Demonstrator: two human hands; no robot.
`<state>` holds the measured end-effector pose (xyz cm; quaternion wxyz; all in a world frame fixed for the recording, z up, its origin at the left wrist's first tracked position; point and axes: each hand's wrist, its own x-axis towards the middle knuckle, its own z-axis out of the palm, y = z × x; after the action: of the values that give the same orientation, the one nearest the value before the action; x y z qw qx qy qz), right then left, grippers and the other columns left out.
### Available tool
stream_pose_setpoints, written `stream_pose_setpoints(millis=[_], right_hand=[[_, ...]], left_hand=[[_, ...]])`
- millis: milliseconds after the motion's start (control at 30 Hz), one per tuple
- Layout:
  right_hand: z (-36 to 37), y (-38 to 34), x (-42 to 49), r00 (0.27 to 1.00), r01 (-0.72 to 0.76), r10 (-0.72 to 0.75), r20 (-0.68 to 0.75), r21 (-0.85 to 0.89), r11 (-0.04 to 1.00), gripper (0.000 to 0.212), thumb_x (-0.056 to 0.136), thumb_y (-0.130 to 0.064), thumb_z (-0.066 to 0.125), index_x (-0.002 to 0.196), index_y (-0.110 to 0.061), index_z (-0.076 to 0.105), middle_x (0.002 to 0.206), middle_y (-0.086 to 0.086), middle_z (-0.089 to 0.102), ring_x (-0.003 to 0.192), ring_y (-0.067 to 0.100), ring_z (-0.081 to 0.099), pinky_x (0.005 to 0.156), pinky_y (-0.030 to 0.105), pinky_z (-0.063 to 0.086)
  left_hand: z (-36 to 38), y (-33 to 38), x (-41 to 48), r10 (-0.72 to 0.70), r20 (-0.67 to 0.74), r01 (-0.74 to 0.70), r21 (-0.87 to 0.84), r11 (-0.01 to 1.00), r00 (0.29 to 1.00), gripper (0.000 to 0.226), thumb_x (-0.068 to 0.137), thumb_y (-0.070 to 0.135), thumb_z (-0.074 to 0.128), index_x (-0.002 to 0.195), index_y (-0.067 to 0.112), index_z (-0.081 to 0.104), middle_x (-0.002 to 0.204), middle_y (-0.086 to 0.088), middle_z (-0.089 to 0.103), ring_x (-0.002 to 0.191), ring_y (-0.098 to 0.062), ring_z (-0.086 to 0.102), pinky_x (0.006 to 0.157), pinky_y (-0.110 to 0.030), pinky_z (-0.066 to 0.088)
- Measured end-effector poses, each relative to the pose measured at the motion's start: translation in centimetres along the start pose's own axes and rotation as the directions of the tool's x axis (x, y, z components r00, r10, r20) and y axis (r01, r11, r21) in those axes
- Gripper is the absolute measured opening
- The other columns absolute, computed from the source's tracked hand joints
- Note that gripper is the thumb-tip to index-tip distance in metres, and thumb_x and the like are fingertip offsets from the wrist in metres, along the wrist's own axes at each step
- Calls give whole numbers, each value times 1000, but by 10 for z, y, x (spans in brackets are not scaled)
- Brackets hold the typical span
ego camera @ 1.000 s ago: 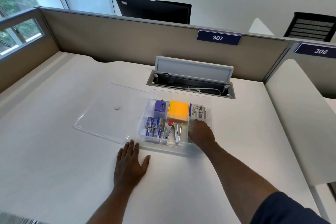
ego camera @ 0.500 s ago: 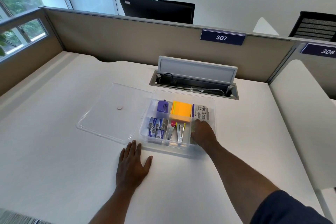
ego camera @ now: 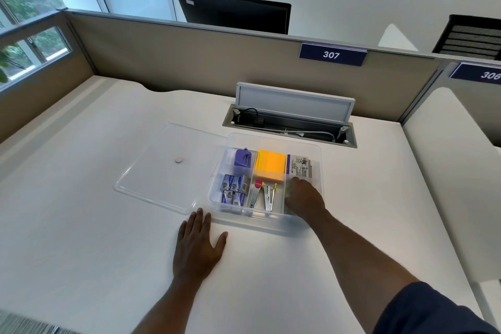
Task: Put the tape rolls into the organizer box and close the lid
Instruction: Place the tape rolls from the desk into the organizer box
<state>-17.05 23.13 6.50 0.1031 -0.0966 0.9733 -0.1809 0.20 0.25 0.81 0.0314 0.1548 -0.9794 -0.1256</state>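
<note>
A clear plastic organizer box (ego camera: 316,168) sits mid-desk with its lid off. The clear lid (ego camera: 165,168) lies flat on the desk just left of it. My right hand (ego camera: 305,198) reaches down into the box's right-hand compartment, fingers curled over a pale translucent tape roll (ego camera: 288,192) that it mostly hides. My left hand (ego camera: 198,244) rests flat on the desk, fingers spread, fingertips close to the box's front left corner and the lid's near edge.
Inside the box are a purple sharpener (ego camera: 242,158), orange sticky notes (ego camera: 271,165), staple boxes (ego camera: 234,190), staple removers (ego camera: 267,196) and a labelled pack (ego camera: 299,167). An open cable tray (ego camera: 290,127) lies behind the box. Partition walls bound the desk's back and left.
Both hands stay nearly where they were; my right hand remains in the right compartment. The camera view has shifted slightly.
</note>
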Motion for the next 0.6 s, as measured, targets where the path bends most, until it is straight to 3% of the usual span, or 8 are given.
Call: stream_pose_setpoints(millis=[600], right_hand=[[7, -2, 3, 995, -83, 87, -52, 76, 994, 38, 85, -18, 64, 116, -2, 49, 111, 21, 63, 100, 36, 64, 83, 42, 55]], left_hand=[[3, -2, 0, 2, -8, -2, 14, 1000, 1000, 74, 85, 61, 36, 140, 11, 44, 150, -12, 39, 140, -27, 34, 115, -41, 26]])
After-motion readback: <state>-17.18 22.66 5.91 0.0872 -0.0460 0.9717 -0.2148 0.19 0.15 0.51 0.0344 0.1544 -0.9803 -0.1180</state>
